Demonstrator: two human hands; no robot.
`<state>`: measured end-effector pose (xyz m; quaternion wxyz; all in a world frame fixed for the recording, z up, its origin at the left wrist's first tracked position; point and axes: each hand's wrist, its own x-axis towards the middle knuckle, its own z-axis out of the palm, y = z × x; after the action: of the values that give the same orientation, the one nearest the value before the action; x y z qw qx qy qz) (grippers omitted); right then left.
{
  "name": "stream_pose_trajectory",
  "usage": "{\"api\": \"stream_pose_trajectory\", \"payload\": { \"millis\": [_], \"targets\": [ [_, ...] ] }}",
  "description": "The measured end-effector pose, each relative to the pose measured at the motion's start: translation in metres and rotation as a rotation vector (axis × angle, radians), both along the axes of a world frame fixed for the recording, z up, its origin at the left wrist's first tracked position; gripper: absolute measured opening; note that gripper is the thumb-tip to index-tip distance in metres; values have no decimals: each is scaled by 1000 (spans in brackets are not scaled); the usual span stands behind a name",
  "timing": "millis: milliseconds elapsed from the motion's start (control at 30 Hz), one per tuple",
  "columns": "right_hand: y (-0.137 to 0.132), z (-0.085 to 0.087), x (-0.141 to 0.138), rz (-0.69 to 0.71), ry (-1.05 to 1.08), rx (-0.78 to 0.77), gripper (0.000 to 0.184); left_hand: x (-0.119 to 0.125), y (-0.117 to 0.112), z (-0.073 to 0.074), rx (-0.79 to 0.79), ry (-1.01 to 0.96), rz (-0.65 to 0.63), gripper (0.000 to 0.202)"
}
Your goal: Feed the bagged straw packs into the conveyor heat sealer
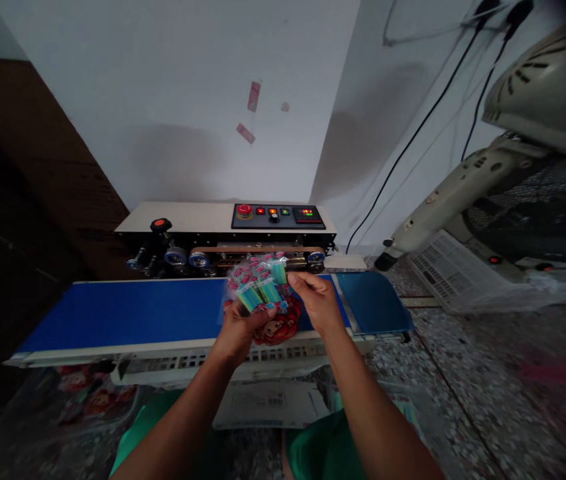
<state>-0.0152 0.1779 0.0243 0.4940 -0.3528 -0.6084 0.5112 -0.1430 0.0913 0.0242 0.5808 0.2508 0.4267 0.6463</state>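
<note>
My left hand (239, 328) is closed around a fanned stack of small clear packets (257, 283) with teal contents and red printed labels. My right hand (317, 298) pinches the right edge of the same stack between thumb and fingers. Both hands hover just above the blue conveyor belt (127, 310) of a band sealing machine (223, 230), right in front of its sealing slot. A red cartoon-printed bag shows under my left hand.
The sealer's control panel (277, 216) has a red stop button and lit displays. An off-white machine (467, 193) and a vented cover lie on the speckled floor at right. Black cables hang on the wall. Printed bags lie under the belt at left.
</note>
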Motion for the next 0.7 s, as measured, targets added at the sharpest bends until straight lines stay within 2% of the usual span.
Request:
{"api": "stream_pose_trajectory", "payload": {
  "millis": [67,167,300,367,500,700],
  "targets": [
    [3,1,3,-83,29,9,29,1,1,2,-1,-29,22,40],
    [12,2,19,-261,-45,70,34,1,0,3,-25,-7,29,34],
    [35,-8,63,-571,-229,147,37,-3,0,2,-38,18,10,32],
    [47,-17,85,-668,-374,129,35,-5,1,2,-37,9,1,33],
    [59,-33,102,-690,-741,30,29,-5,1,2,-55,28,11,32],
    [62,-26,67,-545,-987,25,28,-7,-2,-1,-35,109,-49,25]
  ]
}}
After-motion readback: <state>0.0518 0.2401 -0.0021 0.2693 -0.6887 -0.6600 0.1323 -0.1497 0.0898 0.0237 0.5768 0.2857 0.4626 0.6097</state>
